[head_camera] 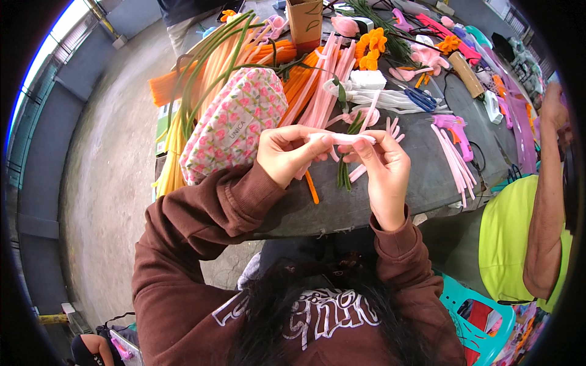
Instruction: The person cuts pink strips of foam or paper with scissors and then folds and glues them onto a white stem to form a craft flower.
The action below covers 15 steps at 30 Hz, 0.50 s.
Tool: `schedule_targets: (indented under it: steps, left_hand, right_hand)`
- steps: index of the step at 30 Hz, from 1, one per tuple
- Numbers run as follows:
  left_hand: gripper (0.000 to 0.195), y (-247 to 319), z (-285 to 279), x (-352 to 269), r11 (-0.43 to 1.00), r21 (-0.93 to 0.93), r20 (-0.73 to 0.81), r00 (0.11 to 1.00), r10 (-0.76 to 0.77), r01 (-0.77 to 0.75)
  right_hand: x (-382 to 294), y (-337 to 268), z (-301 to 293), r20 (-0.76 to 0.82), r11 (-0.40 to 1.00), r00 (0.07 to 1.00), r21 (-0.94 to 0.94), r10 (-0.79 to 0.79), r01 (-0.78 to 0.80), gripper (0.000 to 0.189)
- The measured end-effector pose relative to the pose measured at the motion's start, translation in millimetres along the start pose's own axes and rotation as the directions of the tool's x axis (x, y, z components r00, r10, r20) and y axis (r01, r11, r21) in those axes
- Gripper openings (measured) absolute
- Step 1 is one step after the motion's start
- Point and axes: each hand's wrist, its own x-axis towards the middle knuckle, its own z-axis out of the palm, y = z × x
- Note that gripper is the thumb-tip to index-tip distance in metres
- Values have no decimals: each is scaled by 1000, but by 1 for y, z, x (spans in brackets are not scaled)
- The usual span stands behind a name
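Observation:
Pale pink pipe cleaners (pixel 344 138), bundled or folded, stretch level between my two hands above the table's near part. My left hand (pixel 295 153) pinches their left end between thumb and fingers, with more pink showing below its fingers. My right hand (pixel 382 167) grips the other end the same way. Green pipe cleaners (pixel 344 176) hang or lie just below and behind the hands; which, I cannot tell. An orange pipe cleaner (pixel 312 187) lies below my left hand. Short pink pipe cleaners (pixel 454 162) rest to the right, beside a pink glue gun (pixel 454 130).
A floral quilted pouch (pixel 238 123) stands left of my hands, near yellow pipe cleaners (pixel 171 160). Blue-handled scissors (pixel 421 98) lie on white pipe cleaners beyond. A cardboard box (pixel 304 23) stands farther back. Another person in a yellow-green shirt (pixel 508 233) is at the right.

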Motion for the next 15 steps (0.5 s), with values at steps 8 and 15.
schedule_targets:
  steps: [8, 15]
  left_hand:
    - [12, 2, -1, -2, 999, 2, 37, 998, -49, 49]
    - [15, 5, -1, -1, 996, -3, 35, 995, -92, 92]
  right_hand:
    - [1, -2, 1, 3, 998, 999, 30, -49, 49, 15]
    - [5, -8, -11, -25, 994, 999, -98, -45, 42, 17]
